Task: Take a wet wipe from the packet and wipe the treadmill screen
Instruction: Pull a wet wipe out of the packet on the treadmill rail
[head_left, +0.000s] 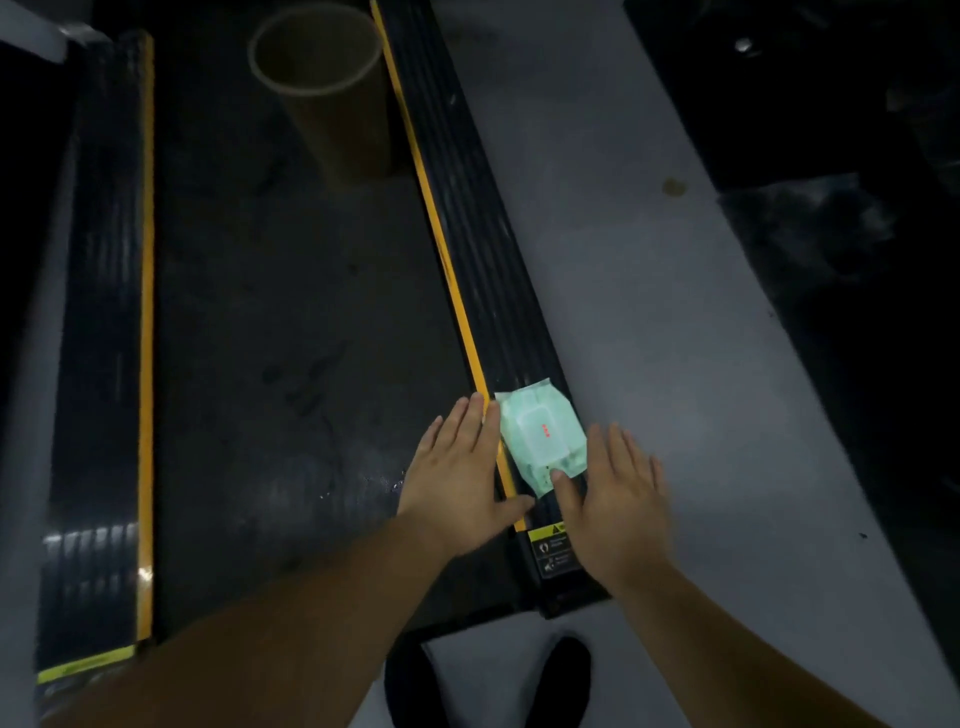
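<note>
Grey floor (649, 322) fills the dim room, and it goes dark at the far right. On it lies a long black treadmill belt (291, 332) with a ribbed black side rail (493, 270) on its right, edged by a yellow stripe (441, 249). Another rail (98, 322) runs down the left. A tan tube (322, 88) stands on the far end of the belt. The pale green wet wipe packet (540, 434) lies flat on the near part of the right rail. The left hand (462, 473) and right hand (615, 499) sit flat on either side of it, fingers straight and slightly apart, holding nothing. The right thumb touches the packet's near edge.
</note>
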